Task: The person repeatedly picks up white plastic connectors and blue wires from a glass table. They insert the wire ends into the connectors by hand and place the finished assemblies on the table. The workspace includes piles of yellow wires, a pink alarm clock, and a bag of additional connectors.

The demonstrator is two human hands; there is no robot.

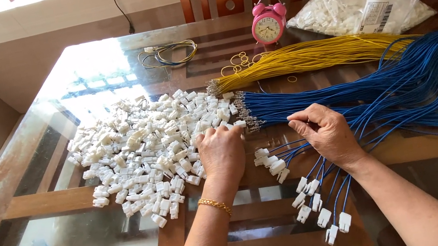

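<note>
- Nearest: finished blue wires capped with white plastic connectors point(316, 204), fanned on the glass tabletop point(31, 172).
- Left hand point(222, 153) curled at the edge of the loose connector pile point(147, 153), fingers closing on one, judging by the pose.
- Right hand point(324, 132) pinches a blue wire point(345, 97) at its metal tip.
- Step: likely seating a terminal in a housing; needs alignment.
- Far: yellow wire bundle point(309, 57), pink alarm clock point(268, 23), clear bag of connectors point(365, 3).
</note>
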